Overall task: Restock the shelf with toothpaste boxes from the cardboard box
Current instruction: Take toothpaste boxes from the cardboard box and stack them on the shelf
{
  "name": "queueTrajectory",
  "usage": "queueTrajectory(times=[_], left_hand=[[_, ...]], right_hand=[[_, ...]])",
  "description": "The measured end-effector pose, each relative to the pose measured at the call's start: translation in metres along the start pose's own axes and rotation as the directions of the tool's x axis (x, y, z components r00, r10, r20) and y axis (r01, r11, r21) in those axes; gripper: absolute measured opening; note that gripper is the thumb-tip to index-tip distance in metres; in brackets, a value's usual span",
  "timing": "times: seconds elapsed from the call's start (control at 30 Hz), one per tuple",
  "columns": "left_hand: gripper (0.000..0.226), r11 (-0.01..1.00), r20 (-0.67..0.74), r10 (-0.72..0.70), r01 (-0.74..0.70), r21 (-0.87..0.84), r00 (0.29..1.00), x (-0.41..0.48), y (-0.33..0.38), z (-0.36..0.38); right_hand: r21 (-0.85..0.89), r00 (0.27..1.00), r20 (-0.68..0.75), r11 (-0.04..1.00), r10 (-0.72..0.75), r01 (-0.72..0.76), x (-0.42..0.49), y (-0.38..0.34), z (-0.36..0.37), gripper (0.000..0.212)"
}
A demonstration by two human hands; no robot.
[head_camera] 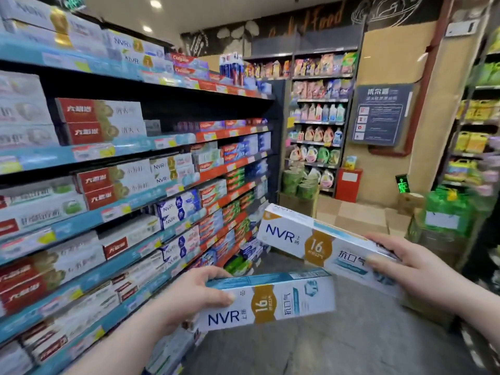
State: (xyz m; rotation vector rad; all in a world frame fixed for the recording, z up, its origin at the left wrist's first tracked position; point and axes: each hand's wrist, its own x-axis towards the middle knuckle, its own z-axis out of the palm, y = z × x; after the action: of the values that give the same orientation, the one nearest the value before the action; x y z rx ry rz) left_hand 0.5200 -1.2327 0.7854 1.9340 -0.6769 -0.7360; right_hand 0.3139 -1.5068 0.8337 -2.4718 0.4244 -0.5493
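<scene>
Each of my hands carries a white NVR toothpaste box with a gold badge. My left hand (189, 296) grips the left end of the lower box (270, 303), held level in front of me. Higher and to the right, my right hand (414, 266) holds the right end of the upper box (319, 243), which tilts down to the right. Both boxes hang in the aisle, apart from the toothpaste shelf (130, 155) that runs along my left with several tiers of boxes. The cardboard box does not show.
Detergent shelves (319, 125) close the aisle's far end, with a red bin (347, 185) beside them. Green packaged goods (446, 212) and stacked stock stand at the right. Grey floor (351, 342) stretches ahead between the shelving.
</scene>
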Motion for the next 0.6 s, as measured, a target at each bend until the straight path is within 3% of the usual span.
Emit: queueTrajectory(times=[0.27,0.33,0.43,0.6], left_hand=[[0.042,0.997,-0.212,-0.044,0.031,-0.065,0.976,0.099,0.038,-0.002],[0.036,0.997,-0.246,-0.049,0.031,-0.076,0.968,0.119,0.042,-0.013],[0.030,0.996,-0.336,-0.047,0.017,-0.090,0.941,0.155,0.044,-0.035],[0.041,0.999,-0.374,-0.039,0.028,-0.034,0.927,0.224,0.055,-0.087]], right_hand=[[0.069,0.984,0.144,0.993,-0.109,0.100,0.155,0.063,-0.018,0.025],[0.097,0.975,0.158,0.985,-0.154,0.140,0.189,0.065,-0.013,0.035],[0.103,0.969,0.119,0.973,-0.218,0.206,0.243,0.072,-0.004,0.075],[0.144,0.957,0.093,0.955,-0.273,0.258,0.333,0.080,0.014,0.081]])
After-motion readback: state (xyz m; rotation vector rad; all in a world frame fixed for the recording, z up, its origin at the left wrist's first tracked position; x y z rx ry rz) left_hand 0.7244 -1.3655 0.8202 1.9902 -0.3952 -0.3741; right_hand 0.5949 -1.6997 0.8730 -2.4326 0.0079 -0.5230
